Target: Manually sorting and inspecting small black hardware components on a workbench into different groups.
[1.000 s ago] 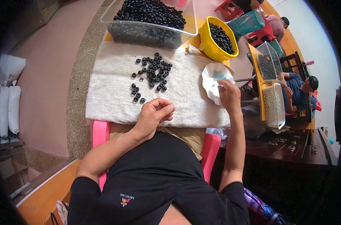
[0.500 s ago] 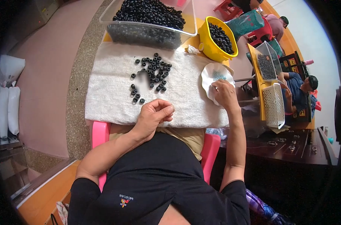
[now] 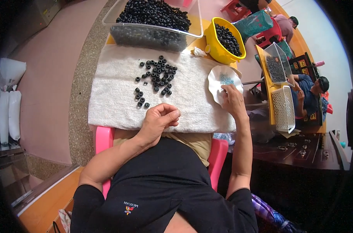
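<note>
My left hand [image 3: 161,121] rests above the front edge of a white towel [image 3: 118,83], fingers curled and thumb pressed to the forefinger. Whatever it may hold is hidden. My right hand [image 3: 234,101] reaches over a white wavy-rimmed dish [image 3: 216,86], its fingertips pinched together beside small pale-blue pieces [image 3: 226,79]. I cannot make out anything between those fingertips. Ahead of my left hand, several black ring-like parts with holes [image 3: 159,73] lie scattered on the towel. A tiny dark piece [image 3: 145,83] sits among them.
Beyond the towel stands a clear plastic bin [image 3: 149,29] full of black parts. A yellow basket [image 3: 238,54] of similar parts is to its right, with crumpled white tissue [image 3: 199,52] between. Farther right, a co-worker [image 3: 312,91] sits by a white perforated basket [image 3: 283,108].
A blurred grey patch over the scattered black parts is gone, and a tiny dark piece shows there. My right hand has shifted slightly over the dish. The left hand has stayed put.
</note>
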Tool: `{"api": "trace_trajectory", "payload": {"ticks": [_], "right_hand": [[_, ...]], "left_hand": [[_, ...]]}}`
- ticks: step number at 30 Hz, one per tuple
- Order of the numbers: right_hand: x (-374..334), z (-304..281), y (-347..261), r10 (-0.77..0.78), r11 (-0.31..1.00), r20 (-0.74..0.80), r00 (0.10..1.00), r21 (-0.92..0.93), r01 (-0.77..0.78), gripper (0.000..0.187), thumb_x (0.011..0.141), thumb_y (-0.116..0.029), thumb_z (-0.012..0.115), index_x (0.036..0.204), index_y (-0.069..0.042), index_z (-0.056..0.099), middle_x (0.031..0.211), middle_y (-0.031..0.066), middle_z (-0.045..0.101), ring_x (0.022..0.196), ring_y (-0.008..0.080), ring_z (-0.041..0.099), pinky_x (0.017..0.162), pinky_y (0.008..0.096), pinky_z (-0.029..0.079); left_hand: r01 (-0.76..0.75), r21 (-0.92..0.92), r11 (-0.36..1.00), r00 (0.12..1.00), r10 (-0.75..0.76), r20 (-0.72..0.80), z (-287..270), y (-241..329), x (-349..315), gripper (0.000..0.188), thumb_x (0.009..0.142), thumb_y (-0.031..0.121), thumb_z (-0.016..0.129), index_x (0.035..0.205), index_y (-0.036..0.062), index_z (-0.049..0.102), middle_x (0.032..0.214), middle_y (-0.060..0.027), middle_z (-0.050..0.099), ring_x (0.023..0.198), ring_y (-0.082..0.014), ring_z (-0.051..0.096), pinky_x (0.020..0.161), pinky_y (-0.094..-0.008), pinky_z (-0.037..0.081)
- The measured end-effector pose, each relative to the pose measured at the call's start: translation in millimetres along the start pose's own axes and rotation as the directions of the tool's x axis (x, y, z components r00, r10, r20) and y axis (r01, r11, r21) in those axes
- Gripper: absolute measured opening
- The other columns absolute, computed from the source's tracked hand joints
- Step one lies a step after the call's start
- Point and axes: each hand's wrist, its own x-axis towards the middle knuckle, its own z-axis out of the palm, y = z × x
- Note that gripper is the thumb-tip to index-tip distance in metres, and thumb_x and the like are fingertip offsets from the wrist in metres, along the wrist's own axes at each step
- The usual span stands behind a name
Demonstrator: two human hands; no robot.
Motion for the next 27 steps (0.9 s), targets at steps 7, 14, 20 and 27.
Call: {"api": "trace_trajectory", "payload": {"ticks": [7, 14, 20, 27], "right_hand": [[-2, 0, -3, 0.007, 0.999, -0.051, 0.999, 0.054, -0.004, 0.015, 0.092, -0.006, 0.054, 0.102, -0.001, 0.064, 0.100, 0.0197, 0.063, 0.087, 0.0420, 0.063, 0.076, 0.0466, 0.050], [-2, 2, -8, 0.051, 0.991, -0.070, 0.996, 0.130, -0.042, 0.014, 0.091, -0.002, 0.055, 0.102, 0.000, 0.064, 0.099, 0.0190, 0.062, 0.088, 0.0381, 0.063, 0.077, 0.0418, 0.051], [-23, -13, -34, 0.084, 0.835, -0.020, 0.996, 0.547, -0.059, 0.022, 0.088, 0.009, 0.052, 0.107, 0.001, 0.062, 0.096, 0.0077, 0.059, 0.072, 0.0145, 0.057, 0.067, 0.0256, 0.051], [-36, -7, -114, -0.139, 0.682, -0.062, 0.988, 0.718, 0.141, 0.030, 0.081, 0.015, 0.058, 0.107, 0.000, 0.063, 0.095, 0.0106, 0.060, 0.079, 0.0186, 0.060, 0.070, 0.0273, 0.050]], "left_hand": [[0.007, 0.012, 1.000, 1.000, -0.007, -0.004, 1, 1, -2, 0.012, 0.091, 0.014, 0.070, 0.097, 0.0059, 0.064, 0.086, -0.0001, 0.065, 0.076, -0.0066, 0.061, 0.073, -0.0217, 0.054], [-0.002, 0.068, 0.998, 1.000, 0.001, 0.019, -2, -2, 0, 0.013, 0.094, 0.015, 0.066, 0.101, 0.0047, 0.062, 0.090, -0.0026, 0.066, 0.081, -0.0095, 0.063, 0.076, -0.0254, 0.055], [0.058, 0.045, 0.997, 0.995, -0.061, 0.073, 1, -4, 6, 0.014, 0.097, 0.016, 0.062, 0.101, 0.0035, 0.062, 0.087, -0.0019, 0.062, 0.079, -0.0088, 0.061, 0.073, -0.0266, 0.055], [0.067, 0.126, 0.990, 0.989, -0.083, 0.123, 5, -6, 9, 0.018, 0.098, 0.021, 0.061, 0.099, 0.0031, 0.062, 0.082, -0.0017, 0.060, 0.072, -0.0086, 0.058, 0.067, -0.0261, 0.054]]}}
